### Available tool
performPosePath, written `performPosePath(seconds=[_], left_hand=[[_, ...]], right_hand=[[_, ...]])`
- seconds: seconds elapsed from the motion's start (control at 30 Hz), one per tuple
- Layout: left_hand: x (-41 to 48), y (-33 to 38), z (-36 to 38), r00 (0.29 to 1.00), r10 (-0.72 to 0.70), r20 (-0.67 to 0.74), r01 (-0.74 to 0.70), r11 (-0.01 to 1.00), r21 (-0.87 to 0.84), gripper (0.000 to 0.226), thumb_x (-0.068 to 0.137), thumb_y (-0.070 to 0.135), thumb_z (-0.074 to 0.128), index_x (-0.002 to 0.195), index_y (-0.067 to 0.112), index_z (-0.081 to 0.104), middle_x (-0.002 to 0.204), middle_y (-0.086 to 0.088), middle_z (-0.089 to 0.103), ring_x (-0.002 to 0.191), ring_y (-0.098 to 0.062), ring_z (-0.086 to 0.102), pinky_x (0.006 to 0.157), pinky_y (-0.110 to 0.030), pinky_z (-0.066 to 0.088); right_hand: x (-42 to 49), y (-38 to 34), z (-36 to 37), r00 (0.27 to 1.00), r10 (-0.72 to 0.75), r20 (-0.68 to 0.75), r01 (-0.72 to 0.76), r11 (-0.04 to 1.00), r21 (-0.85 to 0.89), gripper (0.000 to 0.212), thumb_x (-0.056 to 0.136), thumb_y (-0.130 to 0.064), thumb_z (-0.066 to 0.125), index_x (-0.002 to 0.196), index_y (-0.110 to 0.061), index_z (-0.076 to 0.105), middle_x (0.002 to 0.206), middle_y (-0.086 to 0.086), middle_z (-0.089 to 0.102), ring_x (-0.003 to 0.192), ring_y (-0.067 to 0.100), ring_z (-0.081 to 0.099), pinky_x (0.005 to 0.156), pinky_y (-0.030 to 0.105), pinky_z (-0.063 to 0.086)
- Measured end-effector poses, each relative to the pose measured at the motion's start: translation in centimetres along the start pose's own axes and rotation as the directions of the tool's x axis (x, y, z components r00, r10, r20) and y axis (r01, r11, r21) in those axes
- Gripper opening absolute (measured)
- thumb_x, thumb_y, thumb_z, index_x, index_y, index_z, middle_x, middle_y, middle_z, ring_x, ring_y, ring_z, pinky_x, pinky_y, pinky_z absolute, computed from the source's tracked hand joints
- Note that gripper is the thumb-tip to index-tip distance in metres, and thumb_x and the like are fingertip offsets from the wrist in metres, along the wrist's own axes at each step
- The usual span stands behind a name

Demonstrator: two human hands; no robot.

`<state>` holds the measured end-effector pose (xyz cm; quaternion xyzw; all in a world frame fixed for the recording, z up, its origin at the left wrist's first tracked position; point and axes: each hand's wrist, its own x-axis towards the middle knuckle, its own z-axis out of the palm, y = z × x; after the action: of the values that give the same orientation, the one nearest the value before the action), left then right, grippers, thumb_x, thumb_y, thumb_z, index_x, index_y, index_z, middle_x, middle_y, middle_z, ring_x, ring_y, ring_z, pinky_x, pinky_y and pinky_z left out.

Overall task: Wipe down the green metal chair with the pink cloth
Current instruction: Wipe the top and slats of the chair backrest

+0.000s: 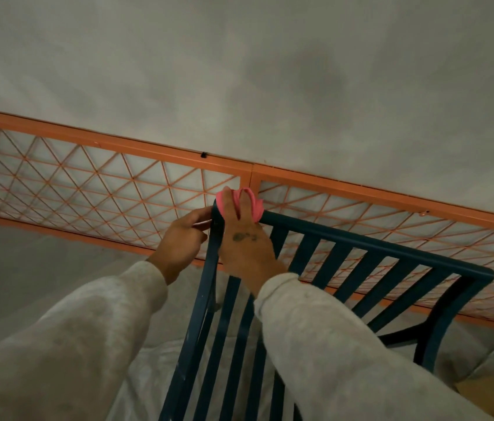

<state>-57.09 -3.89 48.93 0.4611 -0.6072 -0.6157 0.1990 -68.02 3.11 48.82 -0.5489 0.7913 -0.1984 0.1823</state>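
The dark green metal chair (370, 244) with slatted back fills the lower middle and right. Its top rail runs from the upper left corner down to the right. My right hand (244, 244) presses the bunched pink cloth (239, 203) onto the chair's top left corner, fingers wrapped over the cloth. Just left of it, my left hand (183, 241) grips the chair's left side rail below that corner. Both arms wear light grey sleeves.
An orange metal fence (94, 183) with diamond wire mesh runs diagonally behind the chair, against a pale grey wall (239, 71). White sheeting (160, 323) covers the ground under the chair. A brown cardboard piece (482, 393) lies at the lower right.
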Motion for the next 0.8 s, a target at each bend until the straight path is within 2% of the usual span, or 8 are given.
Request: performPosePath(seconds=[0.1,0.2,0.37,0.5,0.57,0.63,0.7,0.8], left_hand=[[0.1,0.1,0.0,1.000,0.005,0.000,-0.005,1.000,-0.011,0.068,0.083,-0.021,0.033,0.134,0.018,0.056,0.131,0.004,0.059,0.122,-0.011,0.051,0.085,-0.020,0.042],[0.2,-0.2,0.1,1.000,0.002,-0.012,-0.003,0.998,-0.057,0.067,0.082,-0.023,0.033,0.131,0.015,0.059,0.126,0.002,0.061,0.117,-0.010,0.055,0.079,-0.017,0.043],[0.2,-0.2,0.3,1.000,0.009,-0.030,-0.012,0.993,-0.119,0.063,0.084,-0.024,0.031,0.130,0.009,0.059,0.121,-0.001,0.063,0.108,-0.007,0.057,0.075,-0.014,0.044],[0.1,-0.3,0.1,1.000,0.001,-0.022,-0.004,0.992,-0.130,0.064,0.084,-0.023,0.032,0.129,0.013,0.060,0.116,0.005,0.065,0.106,-0.004,0.058,0.078,-0.017,0.042],[0.4,-0.4,0.0,1.000,-0.008,-0.015,0.006,0.993,-0.117,0.065,0.083,-0.023,0.032,0.129,0.014,0.060,0.114,0.010,0.065,0.105,0.002,0.057,0.079,-0.019,0.043],[0.4,-0.3,-0.2,1.000,-0.018,-0.010,0.017,0.994,-0.111,0.066,0.083,-0.023,0.033,0.129,0.014,0.061,0.116,0.009,0.066,0.106,0.003,0.058,0.081,-0.019,0.044],[0.4,-0.1,-0.3,1.000,-0.029,-0.004,0.028,0.994,-0.108,0.066,0.082,-0.022,0.034,0.129,0.016,0.061,0.121,0.006,0.066,0.109,-0.001,0.059,0.085,-0.021,0.045],[0.3,-0.1,-0.7,0.999,-0.047,0.007,0.048,0.991,-0.125,0.064,0.082,-0.020,0.036,0.126,0.018,0.064,0.120,0.009,0.068,0.108,0.001,0.062,0.094,-0.029,0.046]], right_hand=[[-0.4,1.6,-3.6,0.991,0.079,0.105,-0.075,0.997,-0.035,0.082,0.095,-0.011,0.050,0.157,-0.038,0.004,0.164,-0.003,0.010,0.120,0.037,0.056,0.099,0.045,0.047],[-2.2,6.0,-7.0,0.983,0.172,0.063,-0.167,0.983,-0.076,0.057,0.100,-0.020,0.043,0.150,-0.038,0.023,0.150,0.001,0.034,0.118,0.034,0.056,0.100,0.048,0.045],[-6.2,13.9,-12.8,0.919,0.393,0.022,-0.379,0.899,-0.218,0.046,0.102,-0.022,0.041,0.147,-0.032,0.033,0.145,0.007,0.041,0.118,0.041,0.055,0.100,0.051,0.044],[-8.4,14.9,-11.8,0.840,0.523,-0.144,-0.540,0.832,-0.127,0.056,0.099,-0.012,0.048,0.150,-0.022,0.027,0.153,0.012,0.026,0.125,0.043,0.049,0.097,0.055,0.049],[-8.5,13.1,-8.6,0.831,0.503,-0.236,-0.534,0.841,-0.088,0.072,0.094,-0.005,0.050,0.158,-0.016,0.017,0.166,0.010,-0.001,0.141,0.045,0.032,0.102,0.047,0.049],[-8.1,10.9,-5.7,0.866,0.419,-0.273,-0.439,0.898,-0.013,0.092,0.091,0.001,0.051,0.161,-0.028,-0.001,0.160,-0.002,-0.029,0.142,0.042,0.035,0.096,0.037,0.053],[-7.2,8.6,-4.0,0.895,0.341,-0.288,-0.322,0.940,0.114,0.104,0.089,0.006,0.051,0.155,-0.042,-0.015,0.156,-0.008,-0.034,0.131,0.032,0.050,0.089,0.031,0.056],[-5.5,4.9,-3.0,0.966,0.181,-0.183,-0.173,0.983,0.059,0.105,0.090,0.005,0.051,0.149,-0.041,-0.022,0.157,-0.008,-0.033,0.126,0.027,0.054,0.088,0.031,0.057]])
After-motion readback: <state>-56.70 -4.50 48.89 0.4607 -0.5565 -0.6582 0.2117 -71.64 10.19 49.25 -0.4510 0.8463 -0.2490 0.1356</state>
